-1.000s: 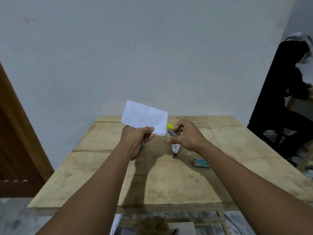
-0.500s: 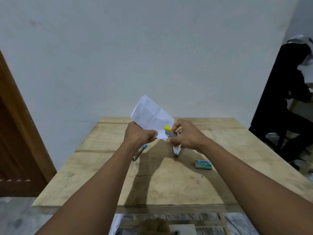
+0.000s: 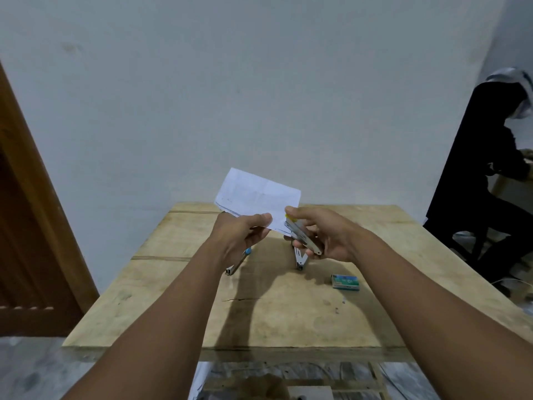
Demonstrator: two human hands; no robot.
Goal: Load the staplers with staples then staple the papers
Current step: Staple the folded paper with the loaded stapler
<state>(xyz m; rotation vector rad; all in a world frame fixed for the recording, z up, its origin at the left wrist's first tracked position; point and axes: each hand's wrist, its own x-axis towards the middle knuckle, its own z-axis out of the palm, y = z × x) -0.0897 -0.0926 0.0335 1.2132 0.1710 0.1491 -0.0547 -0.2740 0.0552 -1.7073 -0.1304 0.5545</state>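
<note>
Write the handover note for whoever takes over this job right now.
Left hand: pinches the papers by their lower edge, above the table.
Right hand: grips the yellow-tipped stapler, nose at the papers' lower right corner.
On the table: blue-tipped stapler, another silver stapler, staple box.
Done: stapler set at the papers; whether it is loaded cannot be told.
Left: probably press the staple in; the other two staplers lie unheld.

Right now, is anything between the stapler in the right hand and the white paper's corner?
Nothing visible does. The yellow-tipped metal stapler in the right hand sits at the lower right corner of the white folded papers, which the left hand pinches.
</note>
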